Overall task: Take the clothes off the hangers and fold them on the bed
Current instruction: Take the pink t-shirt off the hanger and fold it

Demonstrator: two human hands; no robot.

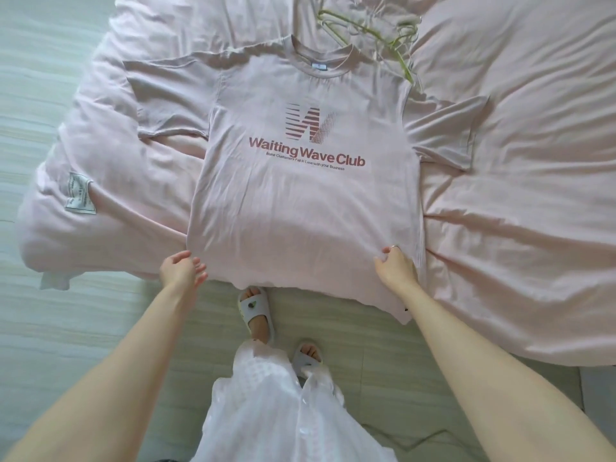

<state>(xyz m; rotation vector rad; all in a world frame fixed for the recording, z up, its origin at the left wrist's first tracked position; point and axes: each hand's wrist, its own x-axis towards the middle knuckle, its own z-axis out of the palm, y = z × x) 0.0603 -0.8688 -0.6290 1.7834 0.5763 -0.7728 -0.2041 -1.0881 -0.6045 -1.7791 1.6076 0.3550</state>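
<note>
The pink T-shirt (300, 201) reads "Waiting Wave Club" beneath a striped "W"; the smaller line underneath is blurred.

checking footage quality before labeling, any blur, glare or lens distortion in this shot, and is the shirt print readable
Head view: soft, even daylight with no hard glare; the T-shirt print reads sharply. Wide-angle distortion bows the floor and stretches the forearms at the bottom corners. Slight motion blur on the left hand; the right hand is crisper. The hangers at the top look washed out and soft.
</note>
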